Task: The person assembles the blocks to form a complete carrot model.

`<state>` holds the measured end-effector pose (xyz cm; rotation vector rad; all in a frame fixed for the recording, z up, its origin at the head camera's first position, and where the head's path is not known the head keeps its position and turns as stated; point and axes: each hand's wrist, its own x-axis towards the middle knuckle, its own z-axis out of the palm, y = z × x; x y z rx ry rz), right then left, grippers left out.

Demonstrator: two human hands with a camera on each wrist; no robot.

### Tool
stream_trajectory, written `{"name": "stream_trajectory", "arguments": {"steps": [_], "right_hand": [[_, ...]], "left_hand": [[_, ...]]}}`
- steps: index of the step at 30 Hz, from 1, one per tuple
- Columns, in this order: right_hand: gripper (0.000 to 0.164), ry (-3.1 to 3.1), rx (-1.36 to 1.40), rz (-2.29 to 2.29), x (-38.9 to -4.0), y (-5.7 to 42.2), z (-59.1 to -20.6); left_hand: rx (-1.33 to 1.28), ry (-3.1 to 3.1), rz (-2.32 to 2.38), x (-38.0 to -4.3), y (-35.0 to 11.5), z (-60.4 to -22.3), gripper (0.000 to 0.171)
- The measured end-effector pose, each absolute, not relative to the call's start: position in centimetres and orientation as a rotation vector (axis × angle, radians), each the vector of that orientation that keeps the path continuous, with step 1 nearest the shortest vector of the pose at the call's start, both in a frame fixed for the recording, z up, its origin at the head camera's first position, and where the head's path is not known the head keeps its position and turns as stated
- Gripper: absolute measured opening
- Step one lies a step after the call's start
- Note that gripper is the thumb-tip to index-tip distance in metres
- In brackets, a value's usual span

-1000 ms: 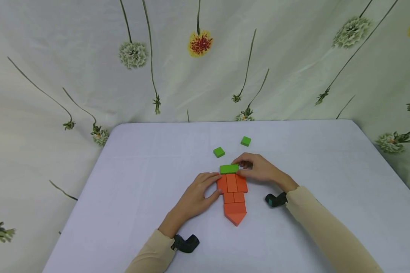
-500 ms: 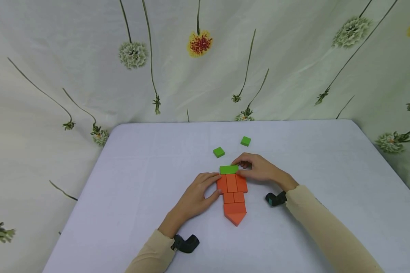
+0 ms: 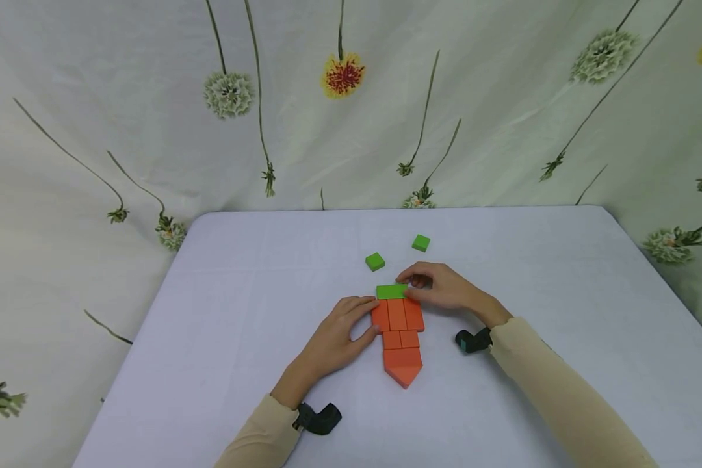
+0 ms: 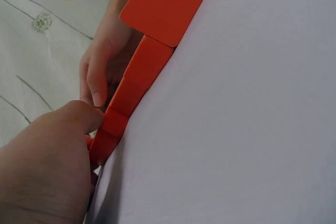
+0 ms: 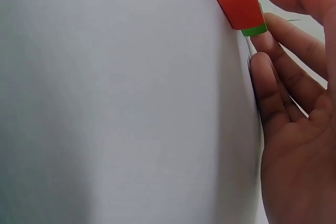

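Orange blocks lie flat in a joined shape: a row of upright oblong blocks (image 3: 396,314), two smaller blocks (image 3: 400,339) below, and a pointed piece (image 3: 403,365) nearest me. A green rectangular block (image 3: 390,292) lies along the far edge of the oblong row. My left hand (image 3: 342,331) rests at the row's left side, fingertips at the far corner and thumb lower down that side. My right hand (image 3: 441,286) curls around the green block's right end, index finger behind it and thumb over its near right corner. In the right wrist view, a green edge (image 5: 255,30) shows by the fingers.
Two small green blocks lie farther back, one left (image 3: 375,261) and one right (image 3: 421,243). The white-covered table (image 3: 240,292) ends at a far edge before a flower-printed cloth (image 3: 304,130). Black wrist devices (image 3: 320,418) sit at both cuffs.
The green block has slid slightly toward the orange row, with the right index finger behind it. The left hand and the other blocks stay in place.
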<state>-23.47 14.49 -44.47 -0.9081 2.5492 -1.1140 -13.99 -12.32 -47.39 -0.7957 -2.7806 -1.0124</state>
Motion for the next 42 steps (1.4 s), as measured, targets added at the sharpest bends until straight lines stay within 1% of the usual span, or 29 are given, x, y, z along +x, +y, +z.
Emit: {"name": "stream_trajectory", "arguments": {"steps": [12,28,35,42], "right_hand": [[0.027,2.651,-0.933,-1.161,-24.5,13.4,-43.5],[0.032,2.832,-0.717,-1.119,-26.7,12.2,-42.7],[0.037,2.731,-0.779,-1.057,-27.6,10.5,-42.8],[0.041,2.665,-0.826,-0.945,-27.7,9.6,-43.2]], "left_hand": [[-0.803,-2.776,-1.02,-13.9,-12.3,-47.4,0.049],[-0.809,-2.761,-0.998,-14.0,-12.4,-47.3,0.048],[-0.803,-2.768,-1.008,-13.9,-12.5,-47.4,0.048],[-0.811,-2.757,-1.012,-13.9,-12.4,-47.5,0.048]]}}
